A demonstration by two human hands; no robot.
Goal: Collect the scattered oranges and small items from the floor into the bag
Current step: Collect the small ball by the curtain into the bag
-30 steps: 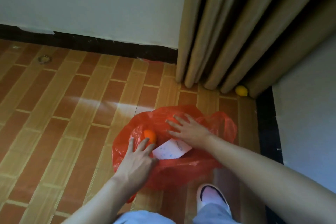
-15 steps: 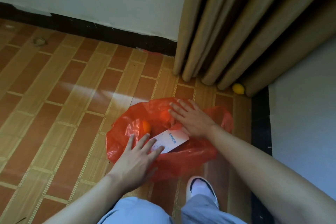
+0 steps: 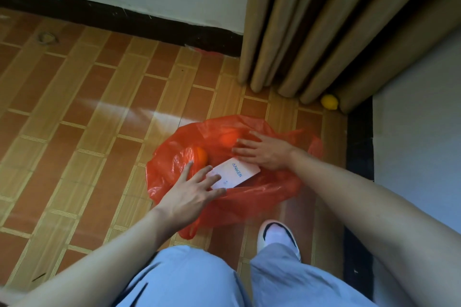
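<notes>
A white box (image 3: 233, 174) printed "ANKER" in blue lies in a red plastic bag (image 3: 259, 197) on the floor, smaller print illegible. The left hand (image 3: 189, 197), fingers spread, rests on the box's 7 o'clock end; the right hand (image 3: 264, 151) lies flat, fingers apart, at its 1 o'clock end. One orange (image 3: 201, 156) is half veiled by plastic, another (image 3: 228, 139) blurred behind it. A lemon (image 3: 329, 101) sits partly hidden by the curtain (image 3: 324, 32).

"ANKER" on white box (image 3: 233, 175)

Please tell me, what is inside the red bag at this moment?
Inside the red bag lie a white box and two oranges, one veiled by plastic. Anything beneath the hands or folds is hidden.
</notes>
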